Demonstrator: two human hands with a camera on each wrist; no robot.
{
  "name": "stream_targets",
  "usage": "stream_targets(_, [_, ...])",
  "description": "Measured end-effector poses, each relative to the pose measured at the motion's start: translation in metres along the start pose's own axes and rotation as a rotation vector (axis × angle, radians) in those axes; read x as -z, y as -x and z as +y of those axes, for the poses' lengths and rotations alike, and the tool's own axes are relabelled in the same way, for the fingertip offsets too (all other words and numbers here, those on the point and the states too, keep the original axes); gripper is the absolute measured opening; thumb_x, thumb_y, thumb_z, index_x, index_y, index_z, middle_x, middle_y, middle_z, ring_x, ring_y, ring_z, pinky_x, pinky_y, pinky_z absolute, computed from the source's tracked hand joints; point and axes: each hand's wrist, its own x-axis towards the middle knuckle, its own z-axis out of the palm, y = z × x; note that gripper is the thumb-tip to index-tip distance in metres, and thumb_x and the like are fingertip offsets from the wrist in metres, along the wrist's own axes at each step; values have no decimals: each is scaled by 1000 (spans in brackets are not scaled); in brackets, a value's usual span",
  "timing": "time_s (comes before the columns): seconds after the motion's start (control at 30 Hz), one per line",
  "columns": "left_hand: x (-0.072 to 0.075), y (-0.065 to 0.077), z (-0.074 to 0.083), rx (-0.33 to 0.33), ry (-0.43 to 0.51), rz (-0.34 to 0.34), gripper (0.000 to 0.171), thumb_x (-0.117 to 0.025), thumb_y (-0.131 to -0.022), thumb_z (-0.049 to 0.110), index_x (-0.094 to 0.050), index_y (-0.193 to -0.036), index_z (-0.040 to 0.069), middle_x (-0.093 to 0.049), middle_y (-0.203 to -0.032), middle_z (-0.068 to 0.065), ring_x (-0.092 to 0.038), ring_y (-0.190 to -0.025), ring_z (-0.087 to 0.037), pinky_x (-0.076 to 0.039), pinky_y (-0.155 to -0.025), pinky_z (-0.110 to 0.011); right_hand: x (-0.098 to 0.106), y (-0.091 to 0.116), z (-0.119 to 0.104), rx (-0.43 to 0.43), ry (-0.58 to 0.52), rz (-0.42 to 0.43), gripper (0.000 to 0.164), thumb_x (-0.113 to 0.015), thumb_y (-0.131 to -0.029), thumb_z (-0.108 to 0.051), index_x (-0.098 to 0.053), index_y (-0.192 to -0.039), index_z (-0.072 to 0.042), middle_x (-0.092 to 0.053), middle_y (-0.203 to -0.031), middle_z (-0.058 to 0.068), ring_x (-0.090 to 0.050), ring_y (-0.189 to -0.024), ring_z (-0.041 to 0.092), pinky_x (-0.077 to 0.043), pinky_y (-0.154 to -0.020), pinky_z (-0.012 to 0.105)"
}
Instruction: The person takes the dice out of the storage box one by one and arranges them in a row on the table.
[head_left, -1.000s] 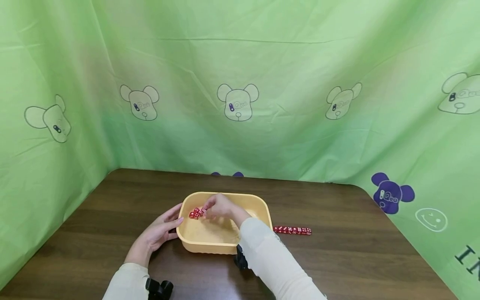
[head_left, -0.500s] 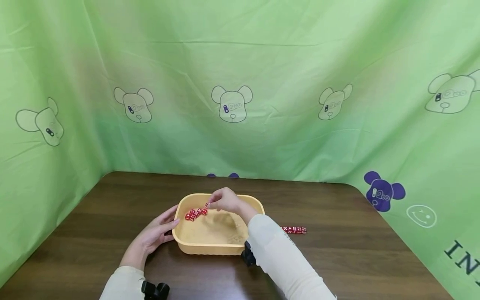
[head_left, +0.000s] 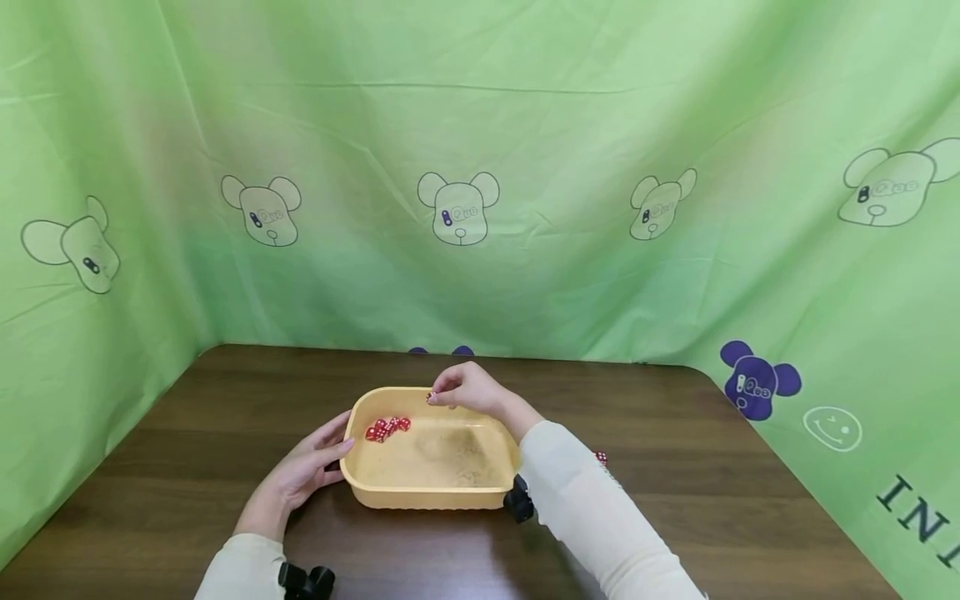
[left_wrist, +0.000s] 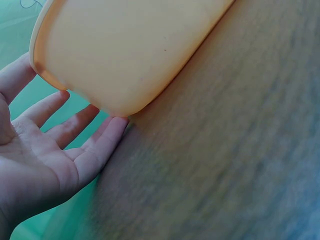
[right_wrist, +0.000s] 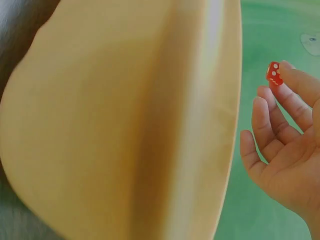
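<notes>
My right hand (head_left: pixel 474 390) pinches a red die (right_wrist: pixel 273 73) with white dots between thumb and fingertip, above the far rim of a yellow plastic bin (head_left: pixel 420 497). The right wrist view shows its other fingers loosely spread, touching nothing. Inside the bin, toward the left, lies a small cluster of red dice (head_left: pixel 386 429). My left hand (head_left: pixel 306 467) rests against the bin's left end, fingers fairly straight; in the left wrist view its fingertips (left_wrist: pixel 119 120) touch the outer wall low down and the thumb meets the rim.
The bin stands on a dark brown wooden table (head_left: pixel 712 500). Right of it, the end of a row of red dice (head_left: pixel 601 457) shows past my right sleeve (head_left: pixel 592 500), which hides the rest. A green printed cloth (head_left: pixel 540 275) hangs behind and at both sides.
My right hand has risen from the dice inside the bin and moved right with one die pinched. The left hand keeps its place at the bin. The head view has shifted slightly.
</notes>
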Motion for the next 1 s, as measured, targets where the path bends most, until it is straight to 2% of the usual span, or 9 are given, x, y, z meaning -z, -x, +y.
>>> stream_targets(0.03, [0,0,0,3,0,3,59,-49,-88,10,-18,-138,11,-18,-136,-22,-39,-110,-30,-41,-80,-41,3,4,-4,2,-3,0,11,-65,-77,-8,-62,-79,3,-63,-74,6,-55,-66,16,-46,-64,39])
stream_targets(0.23, [-1,-1,-1,9,0,23,58,-50,-87,10,-21,-137,11,-20,-136,-21,-39,-111,-30,-42,-80,-42,23,28,-27,-17,17,23,11,-62,-77,-2,-61,-81,8,-62,-78,16,-55,-74,31,-46,-60,31])
stream_targets(0.3, [-1,-1,-1,7,-1,22,59,-50,-87,10,-21,-137,11,-20,-136,-20,-39,-111,-30,-42,-80,-42,29,33,-27,-23,19,33,11,-61,-78,-2,-60,-82,9,-62,-79,18,-55,-75,32,-46,-61,31])
stream_targets(0.4, [-1,-1,-1,7,-2,14,59,-50,-87,10,-20,-138,11,-19,-136,-20,-38,-111,-30,-42,-80,-42,39,36,-17,-29,12,55,12,-62,-78,-3,-60,-82,7,-61,-79,18,-54,-76,34,-46,-64,39])
stream_targets(0.5, [0,-2,-1,6,-3,1,59,-49,-88,9,-18,-138,11,-18,-136,-21,-38,-111,-30,-41,-80,-42,51,37,1,-37,17,81,11,-64,-77,-7,-62,-81,4,-62,-77,13,-55,-71,29,-45,-65,43])
stream_targets(0.67, [0,-2,0,3,1,-3,60,-50,-87,10,-18,-138,10,-18,-136,-22,-40,-110,-29,-42,-80,-41,69,45,26,-48,36,113,13,-65,-76,-11,-62,-80,1,-61,-75,8,-54,-66,19,-47,-60,32])
stream_targets(0.8, [0,0,0,8,4,-2,61,-50,-87,11,-17,-138,11,-18,-136,-22,-40,-110,-28,-42,-79,-40,80,59,30,-52,48,145,12,-66,-76,-10,-62,-79,1,-61,-71,5,-51,-60,15,-44,-55,26])
stream_targets(1.0, [1,0,-1,2,7,-9,61,-49,-88,10,-16,-139,10,-17,-136,-22,-41,-109,-28,-42,-79,-40,92,84,24,-63,46,180,11,-63,-76,-3,-60,-80,6,-60,-70,11,-53,-63,26,-45,-56,28])
